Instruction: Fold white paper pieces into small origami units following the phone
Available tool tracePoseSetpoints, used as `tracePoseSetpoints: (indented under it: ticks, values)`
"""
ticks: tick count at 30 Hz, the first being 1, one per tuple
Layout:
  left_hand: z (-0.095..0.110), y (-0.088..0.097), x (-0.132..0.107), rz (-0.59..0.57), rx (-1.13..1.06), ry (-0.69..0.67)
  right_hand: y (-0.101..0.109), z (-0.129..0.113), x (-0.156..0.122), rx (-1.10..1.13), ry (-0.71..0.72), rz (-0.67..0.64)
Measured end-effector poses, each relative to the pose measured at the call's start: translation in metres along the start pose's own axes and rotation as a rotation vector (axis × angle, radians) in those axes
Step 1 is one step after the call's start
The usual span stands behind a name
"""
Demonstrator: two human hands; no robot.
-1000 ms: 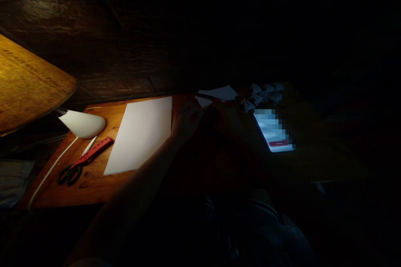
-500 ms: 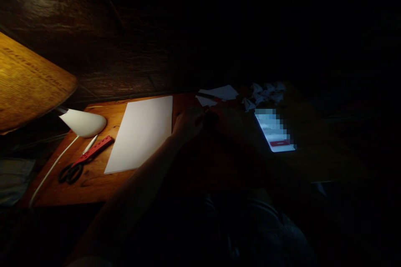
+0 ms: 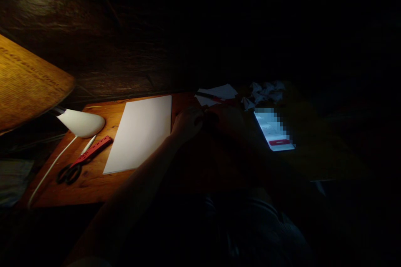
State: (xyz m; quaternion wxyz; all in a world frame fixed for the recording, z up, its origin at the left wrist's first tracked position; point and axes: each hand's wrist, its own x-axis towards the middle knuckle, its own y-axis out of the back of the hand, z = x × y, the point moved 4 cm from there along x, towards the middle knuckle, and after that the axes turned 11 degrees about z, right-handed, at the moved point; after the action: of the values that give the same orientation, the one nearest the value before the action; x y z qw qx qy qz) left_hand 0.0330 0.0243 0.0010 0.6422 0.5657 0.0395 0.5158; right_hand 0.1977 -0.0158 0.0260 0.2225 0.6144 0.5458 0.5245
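My left hand is closed at the middle of the wooden table, its fingers bent and drawn together. My right hand meets it fingertip to fingertip, mostly lost in shadow. Whatever lies between the fingers is too dark and small to name. Left of my left hand lies a stack of white paper. Just beyond the hands are loose white paper pieces with a slim dark tool across them. Several small folded paper shapes sit behind and right of my right hand.
A lit phone lies right of the hands. At the left stand a white lamp base and its yellow shade. Black-handled scissors, a red strip with holes and a white pen lie on the table.
The view has shifted very slightly. Both hands stay together in nearly the same place, and the objects on the table lie as before.
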Motion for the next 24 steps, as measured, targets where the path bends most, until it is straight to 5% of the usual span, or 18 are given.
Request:
tracePoseSetpoints:
  ticks: [24]
  values:
    - [0.0047,0.0002,0.0039,0.012,-0.068,-0.043,-0.0013,0.0019,0.0038,-0.06,0.002,-0.043]
